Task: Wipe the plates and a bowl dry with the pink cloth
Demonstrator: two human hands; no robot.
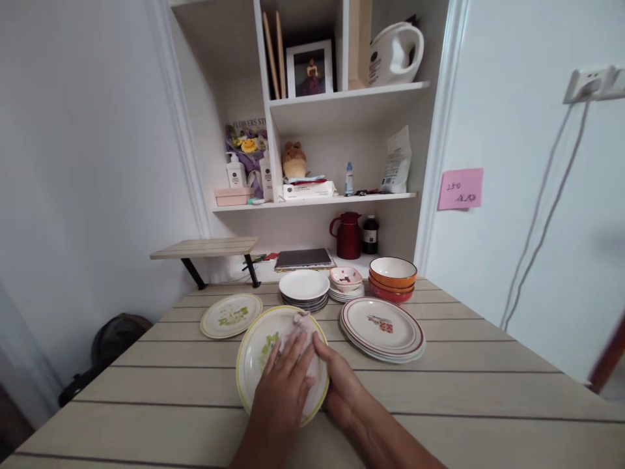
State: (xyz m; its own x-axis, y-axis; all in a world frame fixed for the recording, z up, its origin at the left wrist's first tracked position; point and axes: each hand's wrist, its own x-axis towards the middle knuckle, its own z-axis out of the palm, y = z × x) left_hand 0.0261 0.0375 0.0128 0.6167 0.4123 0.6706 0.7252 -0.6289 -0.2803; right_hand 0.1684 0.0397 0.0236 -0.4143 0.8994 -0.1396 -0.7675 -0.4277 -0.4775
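Observation:
A cream plate with a yellow rim and a green floral print [251,355] is held up, tilted toward me, above the table. My right hand [342,384] grips its right edge, thumb over the rim and the other fingers behind it. Across the plate's face, my left hand [289,378] presses a pale pink cloth [303,322] with its fingers stretched over it. Part of the cloth and of the print is hidden under that hand. A second plate with the same yellow rim [232,316] lies on the table to the left.
On the wooden table [439,404] are stacked red-rimmed plates [383,326], a stack topped by a white plate [303,285], small dishes [346,279] and orange and red bowls [392,279]. Behind stand a small riser [205,247], a red jug [348,236] and shelves [342,202].

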